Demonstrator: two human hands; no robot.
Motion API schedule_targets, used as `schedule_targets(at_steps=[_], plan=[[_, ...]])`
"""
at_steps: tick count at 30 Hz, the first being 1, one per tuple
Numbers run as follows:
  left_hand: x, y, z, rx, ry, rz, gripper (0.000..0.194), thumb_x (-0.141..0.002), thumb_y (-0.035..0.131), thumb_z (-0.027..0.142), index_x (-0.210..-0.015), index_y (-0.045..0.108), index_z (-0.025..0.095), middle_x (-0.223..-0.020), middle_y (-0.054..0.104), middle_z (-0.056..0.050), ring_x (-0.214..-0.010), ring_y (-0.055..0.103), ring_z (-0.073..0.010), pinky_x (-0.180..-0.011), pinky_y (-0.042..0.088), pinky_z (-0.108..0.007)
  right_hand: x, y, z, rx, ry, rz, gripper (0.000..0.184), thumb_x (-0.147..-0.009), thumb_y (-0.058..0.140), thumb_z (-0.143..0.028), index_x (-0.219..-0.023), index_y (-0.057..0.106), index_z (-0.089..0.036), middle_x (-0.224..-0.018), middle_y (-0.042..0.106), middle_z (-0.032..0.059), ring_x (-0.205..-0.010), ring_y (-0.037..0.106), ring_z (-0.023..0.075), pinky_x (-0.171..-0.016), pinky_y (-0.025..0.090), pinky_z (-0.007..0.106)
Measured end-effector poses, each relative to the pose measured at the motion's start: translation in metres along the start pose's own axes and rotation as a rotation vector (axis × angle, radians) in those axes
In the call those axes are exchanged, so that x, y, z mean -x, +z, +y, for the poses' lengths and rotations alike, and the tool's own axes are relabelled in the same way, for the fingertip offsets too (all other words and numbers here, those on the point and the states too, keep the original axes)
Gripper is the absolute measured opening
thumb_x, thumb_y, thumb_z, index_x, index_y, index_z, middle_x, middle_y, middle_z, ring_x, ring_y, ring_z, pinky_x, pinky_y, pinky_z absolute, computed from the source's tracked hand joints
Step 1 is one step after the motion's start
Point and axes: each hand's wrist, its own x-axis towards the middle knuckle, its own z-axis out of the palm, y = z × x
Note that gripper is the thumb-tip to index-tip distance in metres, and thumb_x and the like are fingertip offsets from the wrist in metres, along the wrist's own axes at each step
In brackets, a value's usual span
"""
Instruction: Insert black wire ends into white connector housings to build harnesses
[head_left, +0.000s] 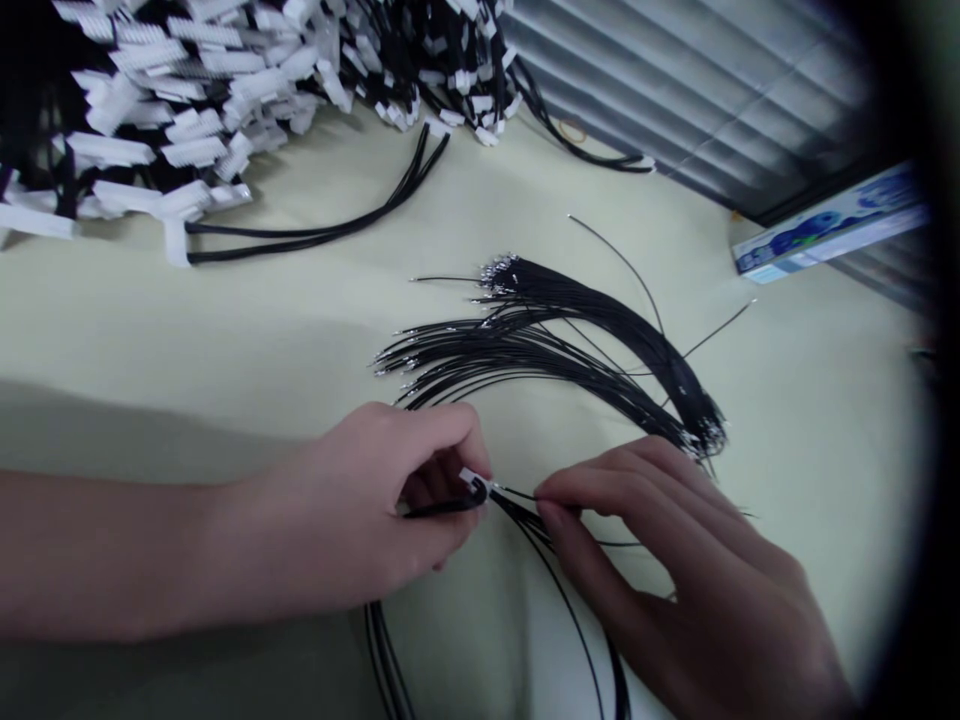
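My left hand (420,490) is closed around a small white connector (474,482), with black wires looping out of it through the fingers. Between the thumb and index finger of my right hand (667,550) is a thin black wire (517,492). Its bright metal tip points at the connector; whether it has entered cannot be made out. More black wires (551,575) fan from the connector beneath my right hand and hang toward the bottom edge. Just beyond both hands lie bundles of loose black wires (555,350) with shiny crimped ends.
A heap of black cables with white connectors (202,110) fills the back left of the table (247,330). One finished-looking cable (322,235) lies in front of it. At the back right are a ribbed grey panel (697,80) and a blue-and-white box (832,225).
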Motion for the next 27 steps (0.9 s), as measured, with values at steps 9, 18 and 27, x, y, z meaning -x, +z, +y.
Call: schedule_targets(at_steps=[9,18,27], plan=[[-0.0012,0.0005,0.004,0.027,-0.015,-0.004,0.003,-0.083,0.055,0.024,-0.085,0.054,0.022,-0.06,0.059,0.007,-0.054,0.057,-0.0067,-0.05,0.045,-0.015,-0.0007,-0.0023,-0.0014,0.017,-0.009,0.003,0.011,-0.086,0.058,-0.004,-0.089,0.058,-0.015,-0.072,0.056,0.001,-0.072,0.047,0.0106,-0.062,0.044,0.023],[-0.0007,-0.001,0.0044,-0.01,-0.024,-0.015,0.004,-0.084,0.055,0.026,-0.085,0.055,0.023,-0.059,0.059,0.008,-0.054,0.057,-0.0064,-0.05,0.044,-0.014,-0.0021,-0.0027,-0.0002,-0.021,-0.014,0.007,0.012,-0.085,0.059,-0.003,-0.088,0.06,-0.014,-0.068,0.052,0.0006,-0.069,0.043,0.0099,-0.058,0.042,0.022],[0.0003,-0.0013,0.005,-0.092,0.014,-0.014,0.004,-0.085,0.053,0.022,-0.082,0.055,0.021,-0.055,0.057,0.008,-0.051,0.052,-0.0058,-0.047,0.038,-0.013,0.0028,0.0,-0.0025,0.03,-0.066,0.011,0.013,-0.085,0.061,-0.002,-0.091,0.059,-0.014,-0.071,0.054,0.0015,-0.07,0.045,0.0116,-0.062,0.042,0.026]])
